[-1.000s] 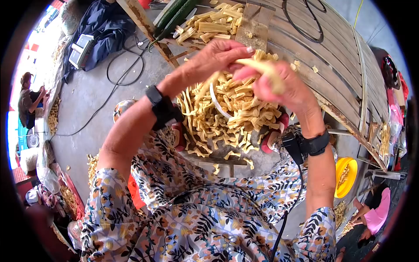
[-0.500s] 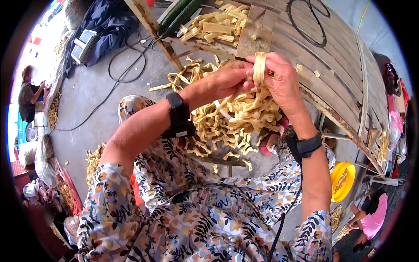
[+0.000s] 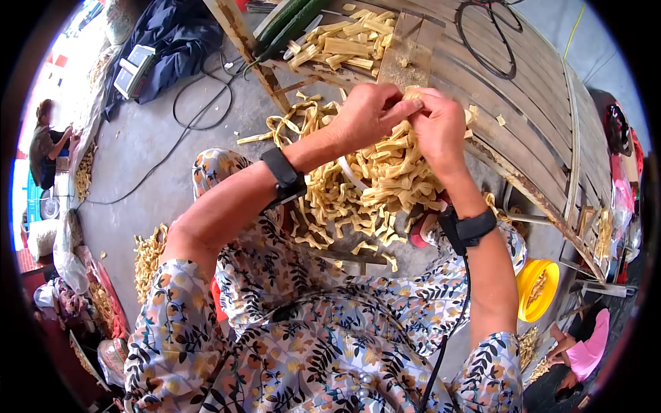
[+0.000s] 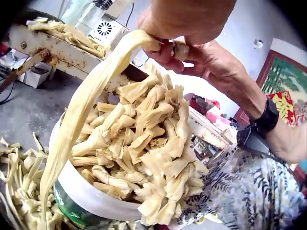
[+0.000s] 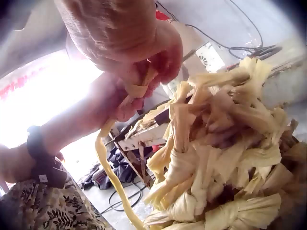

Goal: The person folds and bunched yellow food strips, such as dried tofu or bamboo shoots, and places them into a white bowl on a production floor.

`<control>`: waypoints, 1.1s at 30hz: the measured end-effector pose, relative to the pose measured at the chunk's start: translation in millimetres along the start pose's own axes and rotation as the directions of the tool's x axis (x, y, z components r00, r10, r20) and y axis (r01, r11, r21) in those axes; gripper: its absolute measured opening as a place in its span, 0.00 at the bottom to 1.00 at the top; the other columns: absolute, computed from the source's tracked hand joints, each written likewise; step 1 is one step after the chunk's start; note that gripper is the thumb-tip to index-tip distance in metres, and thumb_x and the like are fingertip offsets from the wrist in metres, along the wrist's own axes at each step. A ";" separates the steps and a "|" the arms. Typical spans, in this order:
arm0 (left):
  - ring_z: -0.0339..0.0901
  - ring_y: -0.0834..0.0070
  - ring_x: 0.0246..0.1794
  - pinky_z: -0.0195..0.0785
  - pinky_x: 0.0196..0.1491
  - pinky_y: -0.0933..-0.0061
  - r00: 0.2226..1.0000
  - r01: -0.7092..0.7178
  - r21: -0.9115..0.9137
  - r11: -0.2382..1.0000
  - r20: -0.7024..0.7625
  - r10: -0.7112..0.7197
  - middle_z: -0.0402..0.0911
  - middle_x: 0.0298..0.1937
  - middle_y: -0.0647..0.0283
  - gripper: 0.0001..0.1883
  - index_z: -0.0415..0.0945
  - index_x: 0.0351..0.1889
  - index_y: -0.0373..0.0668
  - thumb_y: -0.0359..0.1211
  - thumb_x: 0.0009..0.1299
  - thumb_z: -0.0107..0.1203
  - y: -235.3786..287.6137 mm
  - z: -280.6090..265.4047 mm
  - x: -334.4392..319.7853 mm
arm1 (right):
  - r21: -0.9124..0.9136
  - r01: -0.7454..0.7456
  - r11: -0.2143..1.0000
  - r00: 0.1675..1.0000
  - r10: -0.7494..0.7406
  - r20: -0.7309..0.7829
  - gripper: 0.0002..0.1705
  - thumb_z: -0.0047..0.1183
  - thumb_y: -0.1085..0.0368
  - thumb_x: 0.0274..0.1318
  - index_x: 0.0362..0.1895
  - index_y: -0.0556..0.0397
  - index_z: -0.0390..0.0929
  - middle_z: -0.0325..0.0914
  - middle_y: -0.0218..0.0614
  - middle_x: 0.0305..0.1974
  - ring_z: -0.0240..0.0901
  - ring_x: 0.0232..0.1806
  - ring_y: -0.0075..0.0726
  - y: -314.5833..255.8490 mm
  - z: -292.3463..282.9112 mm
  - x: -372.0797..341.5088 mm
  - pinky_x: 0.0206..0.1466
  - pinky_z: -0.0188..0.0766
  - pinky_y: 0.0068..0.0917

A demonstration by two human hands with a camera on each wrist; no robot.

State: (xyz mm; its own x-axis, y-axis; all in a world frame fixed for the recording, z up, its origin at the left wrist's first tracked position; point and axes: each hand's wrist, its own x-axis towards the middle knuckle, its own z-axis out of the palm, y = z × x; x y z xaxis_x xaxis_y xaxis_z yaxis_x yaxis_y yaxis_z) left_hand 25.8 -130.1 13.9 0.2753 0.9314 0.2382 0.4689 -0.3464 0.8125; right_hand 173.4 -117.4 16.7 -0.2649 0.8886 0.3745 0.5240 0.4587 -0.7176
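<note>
Both hands meet above a heaped bucket (image 4: pixel 108 201) of knotted yellow tofu-skin strips (image 3: pixel 403 175). One long tofu-skin strip (image 4: pixel 86 100) hangs from the fingers of my left hand (image 3: pixel 370 118), down past the bucket's white rim. My right hand (image 3: pixel 441 131) pinches the folded upper part of this strip, its fingertips right against the left thumb. In the right wrist view, a short loop of strip (image 5: pixel 136 90) shows between the fingers of both hands. Much of the fold is hidden behind the fingers.
Behind the hands stands a slatted wooden table (image 3: pixel 516 110) with a rusty edge, bearing cut tofu-skin pieces (image 3: pixel 344 45), a small board (image 3: pixel 406 65) and long green cucumbers (image 3: pixel 289 27). Loose strips lie left of the bucket. A yellow bucket (image 3: pixel 537 289) stands at right. Two people sit farther off.
The strip was swung out between the hands, then folded into an upright loop at the right fingers. Now the hands are drawn together over the loop, which is mostly covered.
</note>
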 end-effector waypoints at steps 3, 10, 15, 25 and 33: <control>0.67 0.83 0.17 0.59 0.18 0.82 0.983 0.174 -0.194 0.966 -0.021 -0.181 0.72 0.20 0.65 0.15 0.71 0.27 0.35 0.38 0.68 0.45 -0.4 4.0 1.3 | -0.218 0.282 0.934 0.948 -0.307 -0.089 0.02 0.51 0.74 0.39 0.22 0.60 0.75 0.76 0.36 0.35 0.69 0.31 0.43 -3.6 0.0 -0.2 0.34 0.67 0.27; 0.49 0.89 0.16 0.45 0.19 0.88 0.934 0.350 -0.815 0.462 0.267 -0.237 0.56 0.17 0.78 0.14 0.70 0.28 0.39 0.40 0.69 0.45 12.8 -3.4 -0.6 | 0.650 -0.144 0.746 0.961 0.262 -0.088 0.05 0.53 0.73 0.47 0.31 0.60 0.80 0.75 0.34 0.41 0.70 0.33 0.20 7.1 -35.6 19.4 0.38 0.70 0.16; 0.48 0.90 0.16 0.42 0.20 0.88 0.926 0.377 -0.710 0.595 0.313 -0.213 0.55 0.17 0.78 0.15 0.72 0.37 0.35 0.39 0.70 0.43 3.4 -4.6 -4.7 | 0.694 -0.424 0.582 0.891 0.404 0.206 0.10 0.55 0.68 0.49 0.37 0.59 0.78 0.76 0.33 0.38 0.71 0.34 0.20 5.8 -44.1 20.6 0.36 0.72 0.16; 0.45 0.91 0.12 0.37 0.15 0.87 0.846 0.512 -0.797 0.319 0.532 -0.030 0.54 0.15 0.79 0.13 0.67 0.28 0.41 0.37 0.72 0.39 -3.8 -16.2 -0.9 | 0.758 -0.470 0.451 0.879 0.310 0.361 0.09 0.58 0.66 0.46 0.32 0.56 0.76 0.69 0.24 0.18 0.55 0.15 0.10 -1.7 -23.0 9.5 0.17 0.48 0.08; 0.54 0.88 0.13 0.46 0.15 0.87 0.921 0.351 -0.522 0.778 0.344 -0.184 0.60 0.15 0.77 0.15 0.71 0.30 0.37 0.39 0.70 0.42 0.6 -26.8 7.9 | 0.743 -0.451 0.495 0.875 0.410 0.258 0.07 0.57 0.67 0.47 0.28 0.56 0.75 0.67 0.25 0.18 0.53 0.14 0.10 10.5 -28.9 24.0 0.15 0.47 0.10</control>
State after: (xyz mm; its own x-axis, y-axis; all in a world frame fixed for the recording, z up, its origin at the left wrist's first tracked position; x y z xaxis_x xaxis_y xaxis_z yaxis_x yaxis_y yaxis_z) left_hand 5.7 -119.9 30.6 0.4559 0.8827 -0.1136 0.0232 0.1157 0.9930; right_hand 196.0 -91.4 35.1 -0.2256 0.9671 -0.1177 -0.2231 -0.1689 -0.9601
